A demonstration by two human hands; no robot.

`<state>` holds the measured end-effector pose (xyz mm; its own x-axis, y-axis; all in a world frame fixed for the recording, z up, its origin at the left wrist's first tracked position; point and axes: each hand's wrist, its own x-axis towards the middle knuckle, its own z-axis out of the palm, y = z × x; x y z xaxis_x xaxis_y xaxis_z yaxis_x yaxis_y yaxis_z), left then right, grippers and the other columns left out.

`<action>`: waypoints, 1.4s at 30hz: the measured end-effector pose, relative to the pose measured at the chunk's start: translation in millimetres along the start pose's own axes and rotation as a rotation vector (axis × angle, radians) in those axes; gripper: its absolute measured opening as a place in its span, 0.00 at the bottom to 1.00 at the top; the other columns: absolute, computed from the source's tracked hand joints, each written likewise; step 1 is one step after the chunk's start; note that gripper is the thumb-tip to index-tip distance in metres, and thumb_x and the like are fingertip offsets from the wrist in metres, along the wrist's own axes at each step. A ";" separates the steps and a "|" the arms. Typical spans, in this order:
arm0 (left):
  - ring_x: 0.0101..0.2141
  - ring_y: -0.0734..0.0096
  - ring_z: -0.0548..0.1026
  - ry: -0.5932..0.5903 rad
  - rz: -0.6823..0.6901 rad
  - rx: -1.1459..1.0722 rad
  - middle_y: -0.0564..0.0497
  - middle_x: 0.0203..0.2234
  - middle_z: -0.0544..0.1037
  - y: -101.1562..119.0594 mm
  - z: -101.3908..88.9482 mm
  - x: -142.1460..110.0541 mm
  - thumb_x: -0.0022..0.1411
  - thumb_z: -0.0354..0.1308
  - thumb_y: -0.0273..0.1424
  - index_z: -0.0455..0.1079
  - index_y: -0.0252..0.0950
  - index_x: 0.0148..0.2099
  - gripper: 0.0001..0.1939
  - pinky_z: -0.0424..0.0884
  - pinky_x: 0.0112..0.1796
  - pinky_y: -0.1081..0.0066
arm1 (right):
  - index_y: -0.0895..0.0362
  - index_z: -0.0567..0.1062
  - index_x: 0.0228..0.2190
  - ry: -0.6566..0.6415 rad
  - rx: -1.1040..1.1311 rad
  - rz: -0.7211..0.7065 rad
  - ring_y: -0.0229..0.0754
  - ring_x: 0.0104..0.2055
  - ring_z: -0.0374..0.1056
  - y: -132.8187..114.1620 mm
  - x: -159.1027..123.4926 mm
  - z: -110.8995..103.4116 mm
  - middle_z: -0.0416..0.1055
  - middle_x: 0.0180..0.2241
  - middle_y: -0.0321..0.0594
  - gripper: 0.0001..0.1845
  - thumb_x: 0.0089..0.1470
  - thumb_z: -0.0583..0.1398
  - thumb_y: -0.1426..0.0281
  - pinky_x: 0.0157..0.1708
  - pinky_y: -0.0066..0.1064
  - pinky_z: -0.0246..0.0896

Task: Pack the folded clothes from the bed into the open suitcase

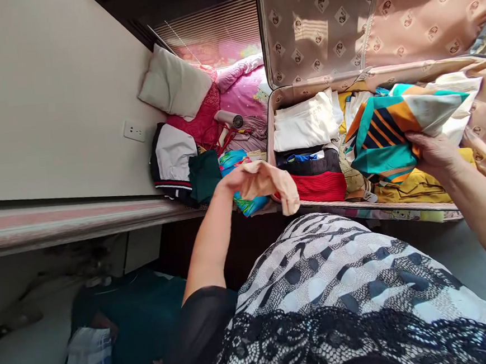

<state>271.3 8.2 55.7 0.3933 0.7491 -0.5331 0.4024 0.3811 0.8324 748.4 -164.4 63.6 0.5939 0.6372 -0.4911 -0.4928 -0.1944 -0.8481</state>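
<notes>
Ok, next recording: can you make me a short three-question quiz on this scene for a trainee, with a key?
1. Which hand holds the patterned cloth over the open suitcase?
2. True or false: the left hand holds a peach cloth.
3. Where is the pillow in the picture?
A) inside the suitcase
B) to the left of the suitcase
C) in the right hand

Key:
1. The right hand
2. True
3. B
</notes>
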 end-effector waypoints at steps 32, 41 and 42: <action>0.80 0.29 0.42 0.210 -0.008 0.997 0.31 0.83 0.40 -44.8 171.1 53.8 0.66 0.62 0.24 0.50 0.35 0.84 0.48 0.49 0.75 0.33 | 0.50 0.83 0.32 0.020 -0.002 0.122 0.60 0.55 0.82 22.8 -22.6 2.6 0.87 0.36 0.41 0.22 0.32 0.74 0.80 0.56 0.46 0.81; 0.80 0.25 0.39 0.113 -0.123 0.967 0.31 0.83 0.39 -38.7 179.7 56.7 0.76 0.58 0.39 0.53 0.40 0.84 0.40 0.54 0.71 0.28 | 0.52 0.84 0.33 -0.031 -0.059 0.125 0.59 0.52 0.83 32.9 -19.5 0.5 0.87 0.44 0.45 0.17 0.35 0.74 0.73 0.51 0.41 0.84; 0.80 0.26 0.42 0.118 -0.145 0.976 0.30 0.83 0.40 -39.5 177.6 61.2 0.77 0.58 0.40 0.53 0.39 0.84 0.39 0.56 0.72 0.31 | 0.52 0.85 0.35 -0.054 -0.064 0.119 0.59 0.53 0.83 32.4 -18.8 2.0 0.87 0.45 0.45 0.19 0.35 0.75 0.73 0.51 0.42 0.84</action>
<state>426.3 -57.2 -36.7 0.2226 0.7998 -0.5575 0.9651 -0.0998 0.2422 720.0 -181.2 45.8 0.4982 0.6457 -0.5787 -0.5146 -0.3170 -0.7967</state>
